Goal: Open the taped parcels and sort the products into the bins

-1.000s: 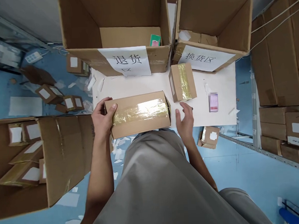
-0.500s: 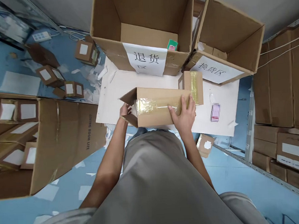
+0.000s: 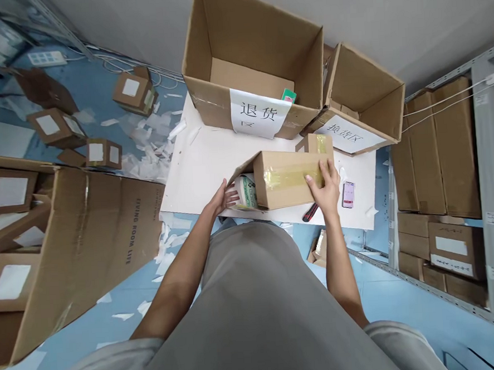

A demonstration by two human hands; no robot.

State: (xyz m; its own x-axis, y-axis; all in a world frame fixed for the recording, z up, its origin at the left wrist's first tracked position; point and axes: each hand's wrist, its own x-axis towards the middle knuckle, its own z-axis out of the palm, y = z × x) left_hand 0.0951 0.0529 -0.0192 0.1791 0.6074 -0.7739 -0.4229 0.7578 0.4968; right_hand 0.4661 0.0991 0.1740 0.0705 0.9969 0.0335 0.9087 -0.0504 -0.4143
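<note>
A long cardboard box (image 3: 288,177) with yellowish tape lies tilted over the white table's front edge, its left end open. Out of that end a white-and-green package (image 3: 247,191) shows in part. My left hand (image 3: 223,199) is beside the package and the flap, fingers spread; whether it touches them I cannot tell. On the box's right end, my right hand (image 3: 326,187) grips with thumb and fingers apart. Below the box lies a red-and-black box cutter (image 3: 310,212), partly under it. Behind the right end stands a smaller taped box (image 3: 320,142).
Two large open cartons with Chinese signs, a left carton (image 3: 208,101) and a right carton (image 3: 384,132), stand at the back of the table (image 3: 183,177). A phone (image 3: 348,194) lies at right. A big carton (image 3: 106,216) of parcels is at left; shelves (image 3: 488,192) at right.
The long box has shifted right and its open end now shows the white-and-green package. My left hand has come out from the opening, fingers spread. The box cutter has come into view.
</note>
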